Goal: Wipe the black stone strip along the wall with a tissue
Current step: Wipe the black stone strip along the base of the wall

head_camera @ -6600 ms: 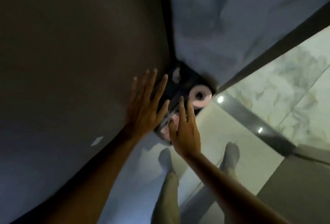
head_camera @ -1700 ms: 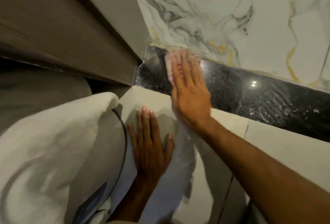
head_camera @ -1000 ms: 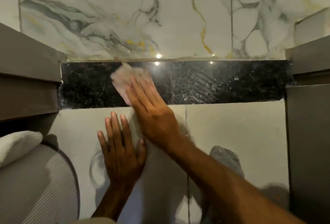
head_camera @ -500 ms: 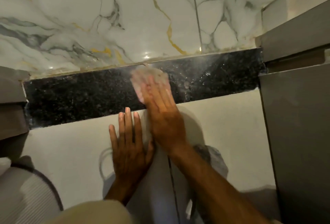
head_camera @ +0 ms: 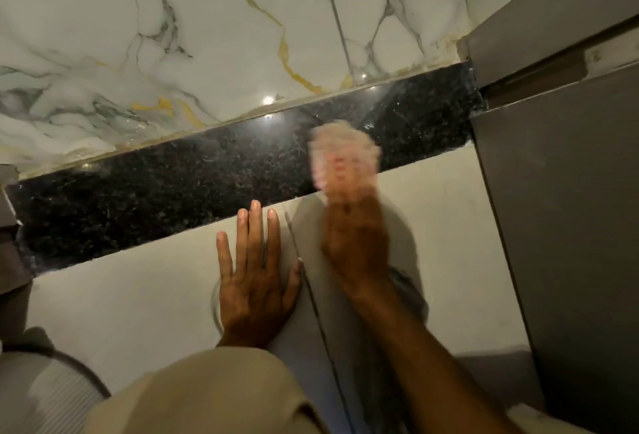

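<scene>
Since the view half a second earlier, the right hand (head_camera: 356,243) has been travelling along the black stone strip (head_camera: 173,184) toward the grey cabinet panel (head_camera: 567,226), and the pink tissue (head_camera: 344,153) has been travelling with it; the left hand (head_camera: 256,281) is remaining flat in its earlier place.

Right hand pose: the forearm is reaching up from the lower right corner, and the palm is facing the wall. The fingers are extending upward over the strip and are pressing the tissue flat against the stone rather than pinching it. Motion blur is smearing the fingers and the tissue, so the exact finger spacing cannot be told.

Left hand pose: the hand is lying open with fingers (head_camera: 256,222) slightly spread on the pale beige tile (head_camera: 121,302) directly below the strip. The tip of the middle finger is reaching the lower edge of the strip. This hand is holding nothing.

Tissue position: the tissue is lying on the right portion of the strip, near the cabinet panel, and its lower part is overlapping the strip's lower edge. It is sitting above and to the right of the left hand, apart from it.

White marble tile (head_camera: 207,36) with grey and gold veins is bordering the strip along its upper edge.
</scene>
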